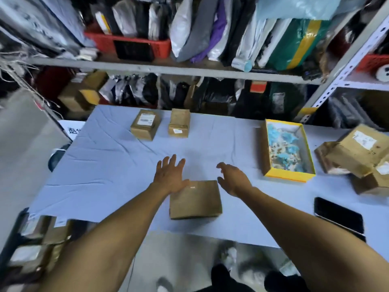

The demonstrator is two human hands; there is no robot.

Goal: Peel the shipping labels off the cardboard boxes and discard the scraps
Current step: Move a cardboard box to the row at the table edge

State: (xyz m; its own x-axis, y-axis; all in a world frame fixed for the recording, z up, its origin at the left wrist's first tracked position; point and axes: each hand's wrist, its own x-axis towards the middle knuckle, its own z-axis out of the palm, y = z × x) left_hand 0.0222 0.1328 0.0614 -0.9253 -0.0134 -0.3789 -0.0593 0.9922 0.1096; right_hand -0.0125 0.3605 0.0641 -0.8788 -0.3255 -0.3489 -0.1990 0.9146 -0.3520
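Observation:
A plain cardboard box (195,199) lies near the front of the table, its top bare except for a tiny white scrap. My left hand (170,175) hovers flat over its far left corner, fingers spread. To the right of that box, my right hand (232,178) is open with curled fingers and holds nothing. Two small boxes stand at the far side: one (145,124) with a white label on top, one (179,122) with a small label on its front. A yellow-rimmed tray (264,152) on the right holds blue and white label scraps.
The table has a pale blue cloth (109,165). A pile of labelled boxes (357,152) sits at the right edge and a black phone (339,216) lies at the front right. More boxes (42,239) are stacked below left. Packed shelves (189,68) stand behind.

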